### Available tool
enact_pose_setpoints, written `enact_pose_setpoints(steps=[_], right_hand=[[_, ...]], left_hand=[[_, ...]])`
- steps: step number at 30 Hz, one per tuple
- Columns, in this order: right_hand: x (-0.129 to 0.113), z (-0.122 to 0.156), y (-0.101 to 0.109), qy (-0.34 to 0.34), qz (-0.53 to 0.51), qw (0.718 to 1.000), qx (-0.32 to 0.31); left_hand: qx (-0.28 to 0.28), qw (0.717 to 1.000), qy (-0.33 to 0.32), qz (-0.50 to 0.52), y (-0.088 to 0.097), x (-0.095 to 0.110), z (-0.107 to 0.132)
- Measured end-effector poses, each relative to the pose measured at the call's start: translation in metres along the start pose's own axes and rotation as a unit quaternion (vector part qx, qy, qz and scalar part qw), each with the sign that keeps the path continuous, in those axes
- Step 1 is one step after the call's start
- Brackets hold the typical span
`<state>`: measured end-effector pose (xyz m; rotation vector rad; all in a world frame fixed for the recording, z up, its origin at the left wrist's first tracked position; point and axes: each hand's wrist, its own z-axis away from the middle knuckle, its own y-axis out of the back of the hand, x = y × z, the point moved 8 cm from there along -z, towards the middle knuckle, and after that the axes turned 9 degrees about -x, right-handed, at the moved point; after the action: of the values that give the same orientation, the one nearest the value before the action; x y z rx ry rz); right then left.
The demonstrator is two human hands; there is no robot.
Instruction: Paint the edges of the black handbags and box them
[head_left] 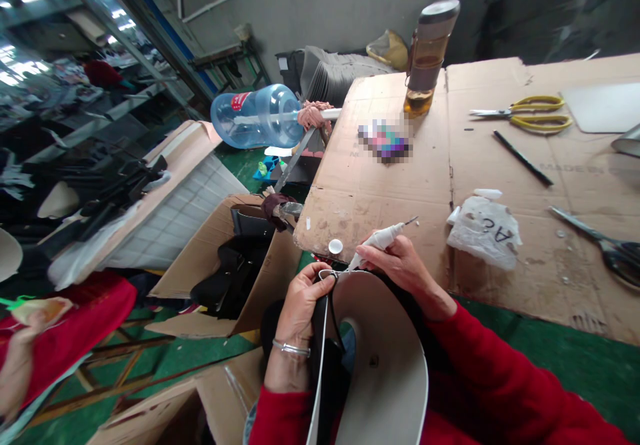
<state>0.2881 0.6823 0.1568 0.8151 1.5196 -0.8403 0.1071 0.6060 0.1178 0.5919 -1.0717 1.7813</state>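
My left hand [303, 305] is closed around the top edge of a pale grey curved piece [385, 365] with black trim that stands in my lap. A small metal ring [327, 274] sits at that edge by my thumb. My right hand [400, 265] grips a white glue tube [377, 242], its nozzle pointing down at the ring. A silver bracelet [291, 348] circles my left wrist. Both sleeves are red.
A cardboard-covered table [500, 165] carries a white cap [335, 246], a crumpled plastic bag [484, 230], yellow scissors [535, 113], a black pen [523, 158], metal shears [605, 248] and a drink bottle [429, 55]. Open cardboard boxes [235, 265] stand left. Another person's hand [20, 358] shows at far left.
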Motion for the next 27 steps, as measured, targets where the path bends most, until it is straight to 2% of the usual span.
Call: enact_pose_setpoints(steps=[8,14,18,23,25,27], right_hand=[[-0.001,-0.001,-0.003,-0.015,0.003,1.0,-0.005],[0.008,-0.002,-0.003,-0.021,0.048,0.999,-0.014],[0.001,-0.002,-0.007,0.003,0.055,0.997,-0.055],[-0.011,0.005,-0.019,0.007,-0.018,0.993,-0.119],[-0.011,0.007,-0.017,-0.001,-0.045,0.994,-0.097],[-0.005,0.009,-0.009,-0.017,-0.081,0.996,-0.035]], left_hand=[[-0.004,0.999,-0.025,-0.033,-0.009,0.002,0.003],[-0.002,0.998,-0.04,-0.048,-0.013,0.0,0.004],[0.026,0.998,-0.053,-0.028,-0.011,-0.001,0.004],[0.061,0.996,-0.061,0.03,-0.001,-0.002,0.005],[0.066,0.994,-0.065,0.053,0.002,-0.002,0.006],[0.068,0.993,-0.071,0.066,0.005,-0.001,0.007]])
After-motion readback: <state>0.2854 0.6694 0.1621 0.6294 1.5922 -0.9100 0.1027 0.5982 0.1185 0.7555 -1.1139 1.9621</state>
